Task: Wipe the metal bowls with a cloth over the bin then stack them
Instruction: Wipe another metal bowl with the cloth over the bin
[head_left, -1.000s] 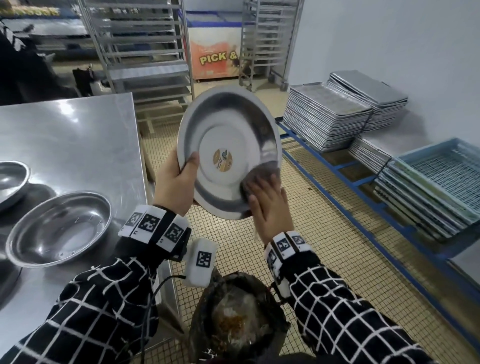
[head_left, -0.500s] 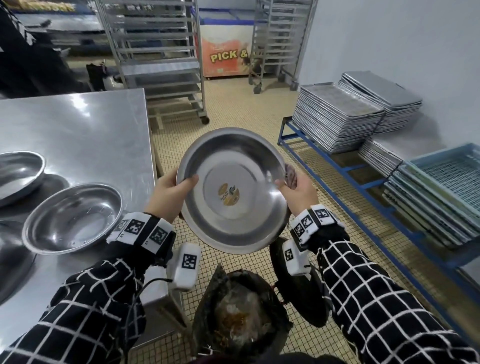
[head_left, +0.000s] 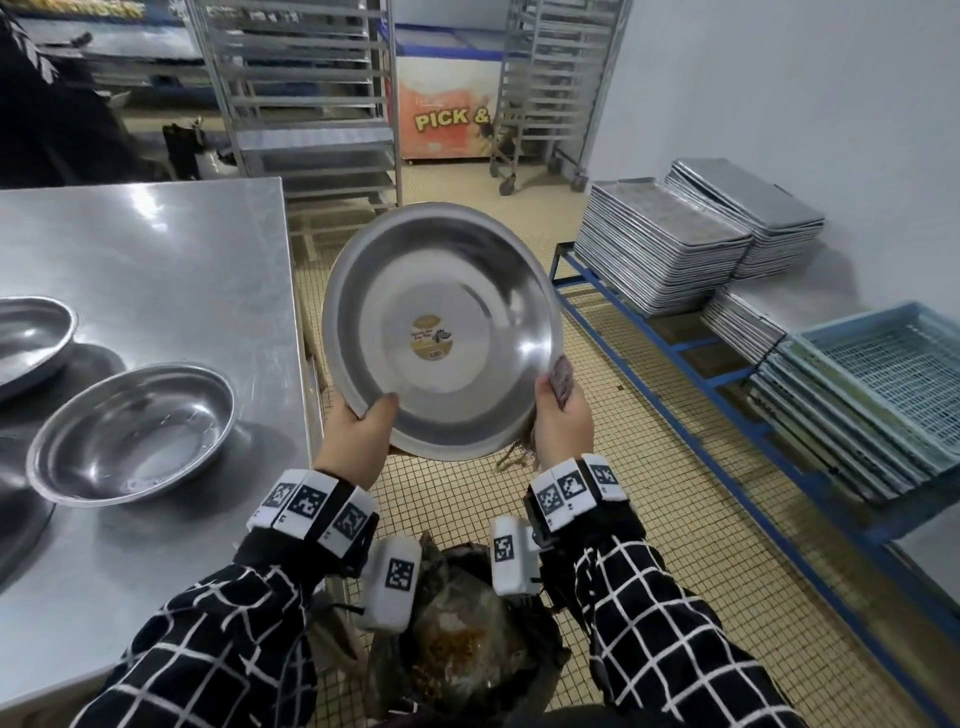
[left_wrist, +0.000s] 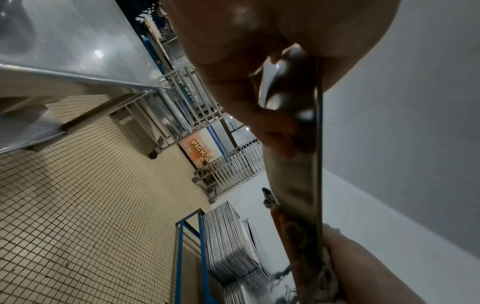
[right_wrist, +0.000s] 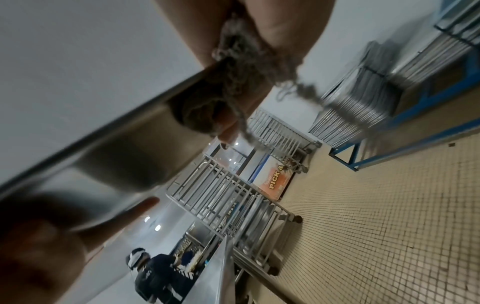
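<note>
**Wiping the held bowl over the bin**

Nearest the person, the black-lined waste bin (head_left: 462, 649) sits on the floor between the forearms, so the work is positioned correctly above it.

The left hand (head_left: 358, 436) grips the near-left rim of the round, shallow stainless-steel bowl (head_left: 441, 327), thumb inside and fingers behind. The right hand (head_left: 563, 421) pinches the near-right rim together with the frayed grey cloth (head_left: 562, 375), which is bunched between fingers and metal.

The bowl is tilted up, its inside facing the person, with a round paper label at its centre.

Recommended procedure: hold the left grip firm, run the cloth around the rim and outer wall, and keep the bowl above the bin.

To the left, on the steel worktable (head_left: 171, 270), a second steel bowl (head_left: 132, 431) appears the likely base for stacking.
</note>
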